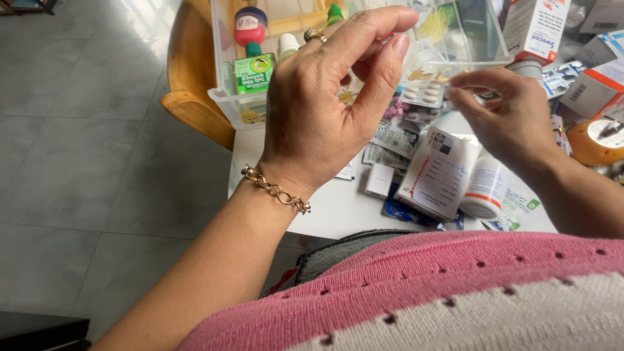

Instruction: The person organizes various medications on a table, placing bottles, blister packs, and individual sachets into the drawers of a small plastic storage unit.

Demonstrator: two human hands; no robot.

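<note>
At upper left of centre, the clear bin (pixel 224 97) is sitting with bottles inside. The left hand (pixel 318 110) is hovering half-open, thumb and forefinger apart, holding nothing. Right of centre, the right hand (pixel 513 117) is pinching a blister strip (pixel 426 94); gripping its edge firmly, I judge, is steadying it best.

You are sitting at a white bench (pixel 338 211) over a grey tiled floor (pixel 84 162), with sunlight falling across the tiles beside a curved wooden chair (pixel 188 65).
</note>
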